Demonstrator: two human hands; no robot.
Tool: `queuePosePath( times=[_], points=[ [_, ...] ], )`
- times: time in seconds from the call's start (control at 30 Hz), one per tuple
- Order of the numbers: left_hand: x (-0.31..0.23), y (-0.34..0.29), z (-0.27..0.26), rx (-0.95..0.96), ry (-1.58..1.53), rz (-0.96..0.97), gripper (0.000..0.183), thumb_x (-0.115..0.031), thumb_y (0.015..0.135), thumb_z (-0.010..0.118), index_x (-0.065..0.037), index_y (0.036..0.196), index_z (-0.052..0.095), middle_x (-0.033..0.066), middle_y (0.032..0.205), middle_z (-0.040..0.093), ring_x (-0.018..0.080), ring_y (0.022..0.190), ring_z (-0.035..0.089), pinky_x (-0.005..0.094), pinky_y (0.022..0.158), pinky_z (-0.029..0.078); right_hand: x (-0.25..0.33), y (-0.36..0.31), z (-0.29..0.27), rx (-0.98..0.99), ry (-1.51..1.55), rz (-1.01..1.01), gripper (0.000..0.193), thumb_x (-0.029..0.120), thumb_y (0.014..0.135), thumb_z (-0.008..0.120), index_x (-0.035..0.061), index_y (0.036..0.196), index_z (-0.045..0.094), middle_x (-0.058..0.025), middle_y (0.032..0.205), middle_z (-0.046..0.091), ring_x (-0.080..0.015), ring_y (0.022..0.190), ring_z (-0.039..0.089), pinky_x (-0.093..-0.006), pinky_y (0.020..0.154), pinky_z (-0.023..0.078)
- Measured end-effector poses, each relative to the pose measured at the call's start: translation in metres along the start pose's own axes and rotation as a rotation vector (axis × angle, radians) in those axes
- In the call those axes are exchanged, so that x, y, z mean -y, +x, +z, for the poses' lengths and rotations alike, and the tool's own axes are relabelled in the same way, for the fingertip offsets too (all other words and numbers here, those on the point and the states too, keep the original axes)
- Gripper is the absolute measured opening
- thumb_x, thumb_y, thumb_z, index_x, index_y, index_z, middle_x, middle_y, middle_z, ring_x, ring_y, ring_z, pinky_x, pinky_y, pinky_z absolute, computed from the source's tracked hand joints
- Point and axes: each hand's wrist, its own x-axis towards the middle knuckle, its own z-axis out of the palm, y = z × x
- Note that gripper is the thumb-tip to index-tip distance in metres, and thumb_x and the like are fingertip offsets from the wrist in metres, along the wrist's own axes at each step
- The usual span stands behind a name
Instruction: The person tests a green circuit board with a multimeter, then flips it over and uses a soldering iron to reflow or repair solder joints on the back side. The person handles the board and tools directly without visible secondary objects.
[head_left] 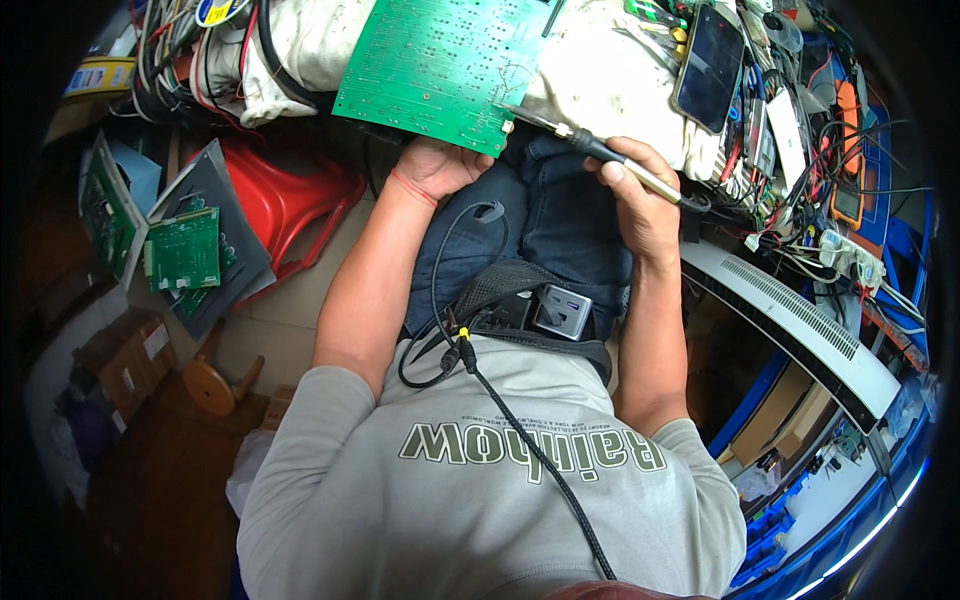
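Note:
A large green circuit board (430,70) lies tilted at the top middle, its solder side with rows of joints facing up. My left hand (440,168) grips its near edge from below, the fingers mostly hidden under the board. In my right hand (640,190) is a soldering iron (595,148) with a dark grip and a light handle end, held like a pen. The iron's tip meets or hovers just over the board near its right edge, beside a small white connector (507,127); contact cannot be made out.
A white cloth (590,70) covers the bench beneath the board. At right lie a smartphone (709,68), an orange multimeter (848,160), tools and tangled cables. On the left, a red plastic chair (300,190) bears smaller green boards (185,250). A wooden stool (210,385) stands on the floor.

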Motion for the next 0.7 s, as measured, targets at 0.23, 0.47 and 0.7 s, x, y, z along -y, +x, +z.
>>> queuePosePath(
  times=[0.23, 0.47, 0.7],
  points=[
    [0.011, -0.059, 0.027, -0.114, 0.224, -0.071, 0.021, -0.013, 0.104, 0.060, 0.001, 0.119, 0.058, 0.0108, 0.113, 0.055, 0.0160, 0.089, 0.056, 0.0254, 0.075, 0.054, 0.003, -0.010, -0.018, -0.017, 0.350, -0.130, 0.035, 0.006, 0.092, 0.073, -0.0038, 0.124, 0.064, -0.0186, 0.109, 0.073, -0.0249, 0.096, 0.072, -0.0340, 0.087, 0.056],
    [-0.013, -0.094, 0.123, -0.178, 0.594, -0.004, 0.012, -0.015, 0.105, 0.060, -0.003, 0.103, 0.060, 0.0089, 0.107, 0.059, 0.0122, 0.086, 0.062, 0.0268, 0.074, 0.058, 0.005, -0.021, -0.036, -0.048, 0.583, -0.262, 0.035, 0.012, 0.095, 0.072, 0.0000, 0.126, 0.063, -0.0174, 0.108, 0.073, -0.0272, 0.100, 0.070, -0.0365, 0.087, 0.051],
    [-0.037, -0.006, 0.201, -0.193, 1.409, 0.081, 0.019, -0.019, 0.106, 0.059, -0.002, 0.101, 0.062, 0.0028, 0.085, 0.061, 0.0092, 0.074, 0.059, 0.0264, 0.069, 0.049, 0.003, -0.025, -0.046, -0.086, 0.641, -0.343, 0.036, 0.013, 0.096, 0.070, 0.0007, 0.129, 0.061, -0.0169, 0.106, 0.073, -0.0269, 0.099, 0.068, -0.0357, 0.087, 0.049]
  ],
)
